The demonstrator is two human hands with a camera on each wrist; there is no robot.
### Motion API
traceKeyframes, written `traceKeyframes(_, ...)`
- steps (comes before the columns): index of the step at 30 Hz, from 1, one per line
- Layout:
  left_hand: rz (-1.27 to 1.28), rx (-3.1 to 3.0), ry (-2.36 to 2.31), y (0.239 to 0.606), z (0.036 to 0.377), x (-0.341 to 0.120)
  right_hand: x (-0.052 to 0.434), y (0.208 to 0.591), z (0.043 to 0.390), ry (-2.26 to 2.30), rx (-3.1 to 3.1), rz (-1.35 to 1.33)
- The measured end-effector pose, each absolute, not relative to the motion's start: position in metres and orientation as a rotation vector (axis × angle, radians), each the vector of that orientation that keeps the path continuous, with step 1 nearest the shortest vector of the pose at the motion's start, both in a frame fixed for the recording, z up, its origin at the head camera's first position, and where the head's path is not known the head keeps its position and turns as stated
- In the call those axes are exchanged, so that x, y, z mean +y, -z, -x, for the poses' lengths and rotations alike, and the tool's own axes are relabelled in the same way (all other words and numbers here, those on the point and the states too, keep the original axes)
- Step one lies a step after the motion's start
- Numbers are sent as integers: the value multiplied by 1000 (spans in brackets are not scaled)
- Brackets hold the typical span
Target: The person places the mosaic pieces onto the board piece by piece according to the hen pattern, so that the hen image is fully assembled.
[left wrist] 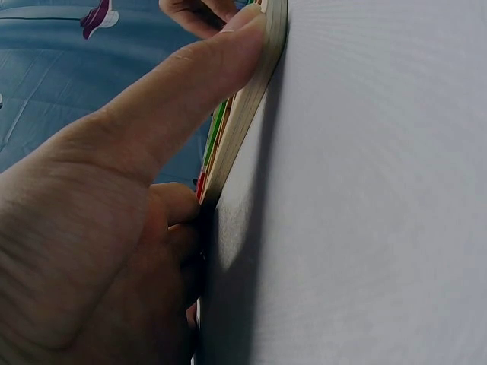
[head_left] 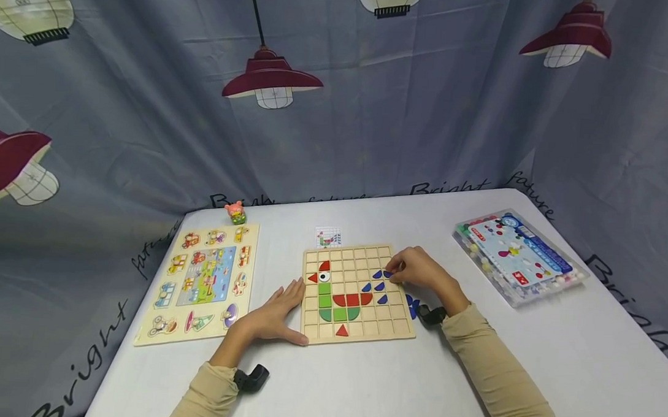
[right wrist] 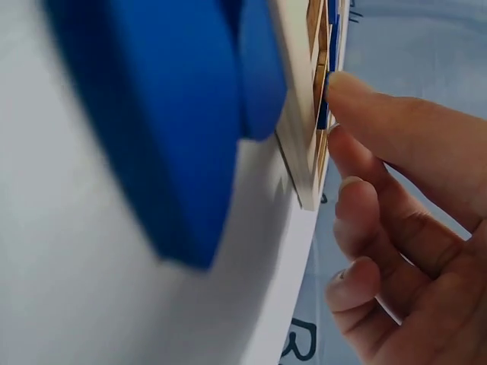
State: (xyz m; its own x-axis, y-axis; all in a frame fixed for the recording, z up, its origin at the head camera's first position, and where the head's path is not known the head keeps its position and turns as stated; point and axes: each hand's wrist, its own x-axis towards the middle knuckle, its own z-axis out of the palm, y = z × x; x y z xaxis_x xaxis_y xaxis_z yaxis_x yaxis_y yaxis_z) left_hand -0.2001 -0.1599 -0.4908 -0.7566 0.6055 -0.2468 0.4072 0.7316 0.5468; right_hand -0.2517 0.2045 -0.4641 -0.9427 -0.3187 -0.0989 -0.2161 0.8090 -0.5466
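A wooden grid board (head_left: pixel 365 259) lies on the table, holding red, green, white and blue pieces. They include green squares (head_left: pixel 324 288), a red triangle (head_left: pixel 342 331) at the bottom and several blue pieces (head_left: pixel 379 287) at the right. My left hand (head_left: pixel 272 317) rests along the board's left edge with fingers extended; its thumb (left wrist: pixel 221 57) touches the lower left corner. Over the upper right cells, my right hand (head_left: pixel 417 266) pinches a blue piece (head_left: pixel 387 274) between thumb and fingers. Beside the board's right edge, loose blue pieces (head_left: pixel 412 306) lie on the table, looming large in the right wrist view.
On the left lies a wooden picture puzzle (head_left: pixel 245 291), with a small pink-and-green figurine (head_left: pixel 235 212) behind it. A pattern card (head_left: pixel 328 236) sits just beyond the board. At the right is a clear plastic case (head_left: pixel 517 255) with colourful contents. A printed curtain (head_left: pixel 370 111) hangs behind.
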Motion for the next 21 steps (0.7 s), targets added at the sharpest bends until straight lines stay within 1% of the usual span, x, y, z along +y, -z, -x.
traceKeyframes(15, -774, 2519, -655, 490, 201, -160, 235, 465, 218, 770, 2741, 378)
traceKeyframes(21, -772, 2518, -664, 491, 201, -160, 251, 463, 213, 792, 2713, 357)
